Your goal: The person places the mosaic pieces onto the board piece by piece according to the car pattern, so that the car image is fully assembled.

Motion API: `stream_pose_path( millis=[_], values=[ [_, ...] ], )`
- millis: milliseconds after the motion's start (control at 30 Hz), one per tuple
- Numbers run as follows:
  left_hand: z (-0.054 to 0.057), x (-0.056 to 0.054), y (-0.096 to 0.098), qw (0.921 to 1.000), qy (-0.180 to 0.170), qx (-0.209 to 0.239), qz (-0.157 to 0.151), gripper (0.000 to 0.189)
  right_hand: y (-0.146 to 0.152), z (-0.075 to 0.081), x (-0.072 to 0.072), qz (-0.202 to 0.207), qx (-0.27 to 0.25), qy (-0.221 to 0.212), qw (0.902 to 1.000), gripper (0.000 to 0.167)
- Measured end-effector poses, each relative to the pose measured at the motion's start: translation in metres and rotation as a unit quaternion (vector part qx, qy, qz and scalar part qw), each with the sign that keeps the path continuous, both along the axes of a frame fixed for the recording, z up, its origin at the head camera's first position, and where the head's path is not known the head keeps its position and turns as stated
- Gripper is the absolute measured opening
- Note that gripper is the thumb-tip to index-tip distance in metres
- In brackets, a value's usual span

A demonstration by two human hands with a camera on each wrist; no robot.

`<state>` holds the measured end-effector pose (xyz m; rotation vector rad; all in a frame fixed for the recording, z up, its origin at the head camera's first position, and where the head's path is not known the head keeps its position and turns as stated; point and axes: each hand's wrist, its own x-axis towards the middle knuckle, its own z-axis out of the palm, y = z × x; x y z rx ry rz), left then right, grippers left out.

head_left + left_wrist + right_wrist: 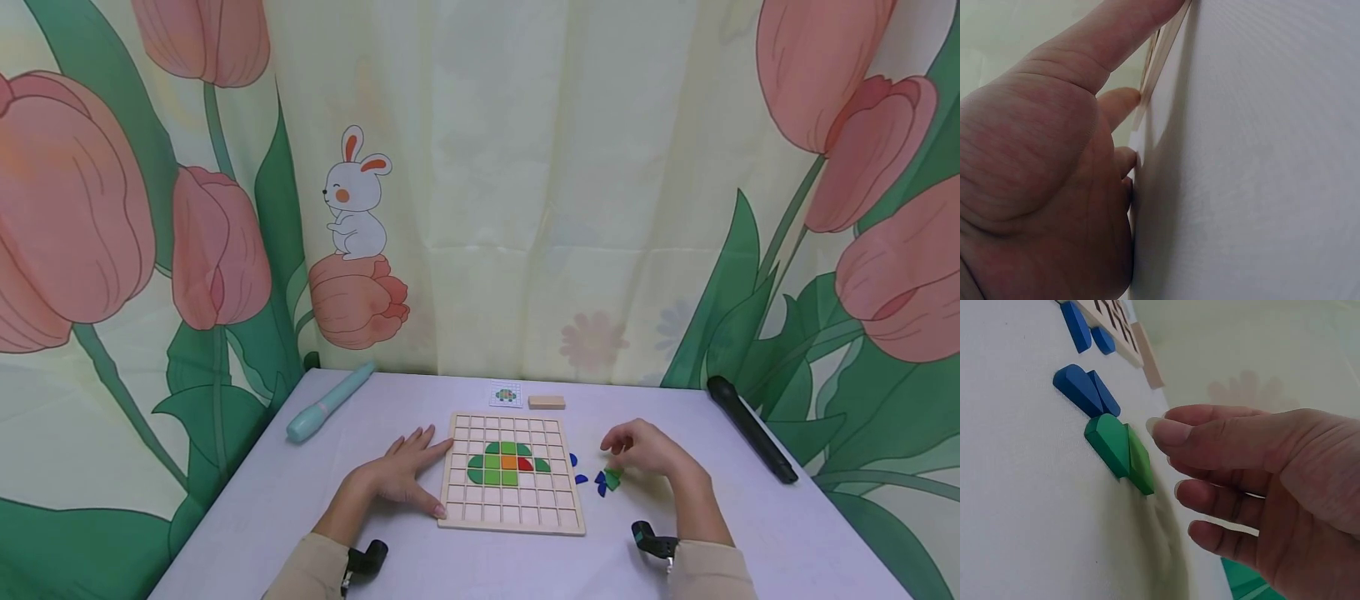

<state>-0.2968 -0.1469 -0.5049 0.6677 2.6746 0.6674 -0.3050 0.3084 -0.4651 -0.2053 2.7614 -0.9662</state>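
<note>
The right hand (645, 447) is held loosely curled, thumb near index finger, just beside two green pieces (1110, 444). Blue pieces (1077, 390) are strewn from these toward the board (558, 500), whose left edge is touched by the left hand (405, 471), fingers spread wide. Past the board, a card (506, 395) and a block (546, 402) are placed.

Soft, even light washes the pale curtain (487, 150) and white table (525, 567), though the left-wrist view looks dim, the left hand (1041, 162) in shade, and in the right-wrist view a smudgy shadow spreads below the green pieces (1109, 445), the curtain behind blurred.
</note>
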Motion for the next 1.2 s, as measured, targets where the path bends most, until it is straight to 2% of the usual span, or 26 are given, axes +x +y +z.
stream_pose_path(
  millis=[567, 1200],
  values=[
    [-0.0005, 0.0008, 0.0017, 1.0000, 0.002, -0.002, 0.001, 0.121, 0.0084, -0.0033, 0.0012, -0.008, 0.003, -0.037, 0.9993, 0.023],
    [0.0009, 0.0013, 0.0017, 1.0000, 0.004, -0.003, -0.002, 0.119, 0.0029, -0.0080, -0.0004, -0.029, 0.011, -0.028, 0.9991, 0.022]
  ],
)
